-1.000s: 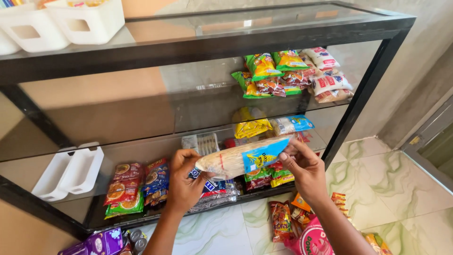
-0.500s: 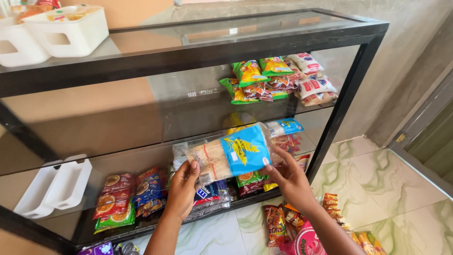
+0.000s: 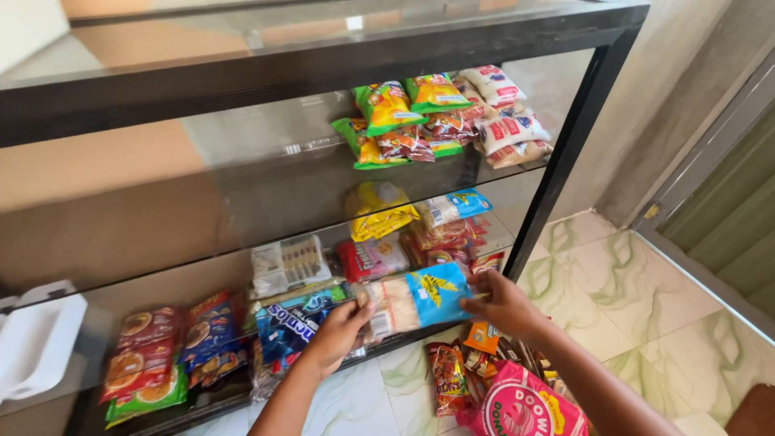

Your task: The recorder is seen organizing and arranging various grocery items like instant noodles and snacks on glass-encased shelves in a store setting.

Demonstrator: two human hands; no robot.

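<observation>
**Wafer pack lowered to bottom shelf level**

Obs: both hands grasp one long clear pack of pale wafers with a blue label (image 3: pixel 416 300). Left hand (image 3: pixel 339 333) clasps its left end; right hand (image 3: pixel 504 303) pinches the right end, fingers closed on it. Half a second ago the pack was held higher, in front of the middle shelf; now it sits low, at the front edge of the lowest glass shelf (image 3: pixel 97 404), just beside the dark blue packets (image 3: pixel 291 319). Judgement: it is being brought in among the stock there, not yet let go. A pink bag (image 3: pixel 525 408) and loose snack packs lie on the floor below.
</observation>
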